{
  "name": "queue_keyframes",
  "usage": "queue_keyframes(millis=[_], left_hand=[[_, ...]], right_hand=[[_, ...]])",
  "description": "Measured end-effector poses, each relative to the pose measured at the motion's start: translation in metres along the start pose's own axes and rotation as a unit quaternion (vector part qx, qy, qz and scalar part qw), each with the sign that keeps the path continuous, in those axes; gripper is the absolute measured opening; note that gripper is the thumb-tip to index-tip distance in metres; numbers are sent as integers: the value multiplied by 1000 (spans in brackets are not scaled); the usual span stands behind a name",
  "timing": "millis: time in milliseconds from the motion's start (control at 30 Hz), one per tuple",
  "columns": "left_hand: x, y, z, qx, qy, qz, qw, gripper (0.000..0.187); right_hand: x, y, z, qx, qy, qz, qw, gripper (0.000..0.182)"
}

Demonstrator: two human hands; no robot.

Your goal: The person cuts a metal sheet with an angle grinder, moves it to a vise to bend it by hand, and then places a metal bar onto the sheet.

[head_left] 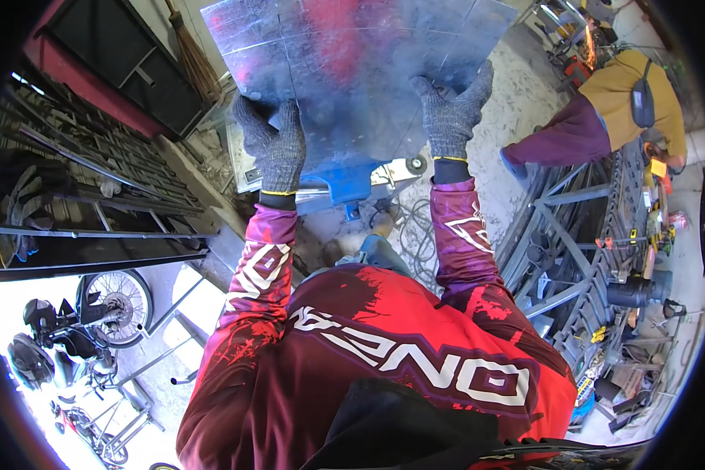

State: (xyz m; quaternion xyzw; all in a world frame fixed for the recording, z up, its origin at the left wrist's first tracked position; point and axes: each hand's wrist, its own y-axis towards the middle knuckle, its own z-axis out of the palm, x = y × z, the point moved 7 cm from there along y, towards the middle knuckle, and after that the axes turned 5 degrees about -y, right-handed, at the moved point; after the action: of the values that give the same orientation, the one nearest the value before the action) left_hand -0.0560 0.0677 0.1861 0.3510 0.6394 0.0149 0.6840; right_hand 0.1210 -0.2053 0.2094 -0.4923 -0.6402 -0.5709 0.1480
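A shiny metal sheet (352,94), marked with thin scribed lines and reflecting red, spreads out in front of me. My left hand (272,149), in a grey knit glove, grips its near edge toward the left corner. At the right part of the same edge, my right hand (453,117) holds on, gloved alike; fingertips of both hands are partly hidden at the sheet. Beneath the sheet, a blue metal bracket (348,184) sticks out toward me, beside a pale metal frame part with a small wheel (416,165).
To the right, a co-worker (630,98) bends over near flying sparks (590,48). Steel trusses (560,258) and tools lie below them. Metal bars (110,168) line the left side, with a broom (192,55) above. Cables (419,235) coil on the floor. A motorcycle (78,321) stands lower left.
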Motion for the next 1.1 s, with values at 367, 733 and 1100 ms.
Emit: queue_keyframes(millis=[367,733,1100], left_hand=[[0,0,-1,1,9,15,1000,75],[0,1,0,5,3,11,1000,74],[-5,1,0,0,-8,4,1000,72]], right_hand=[[-1,1,0,4,-10,-1,1000,122],[6,-1,-2,11,-22,15,1000,122],[3,0,-1,8,-35,11,999,122]])
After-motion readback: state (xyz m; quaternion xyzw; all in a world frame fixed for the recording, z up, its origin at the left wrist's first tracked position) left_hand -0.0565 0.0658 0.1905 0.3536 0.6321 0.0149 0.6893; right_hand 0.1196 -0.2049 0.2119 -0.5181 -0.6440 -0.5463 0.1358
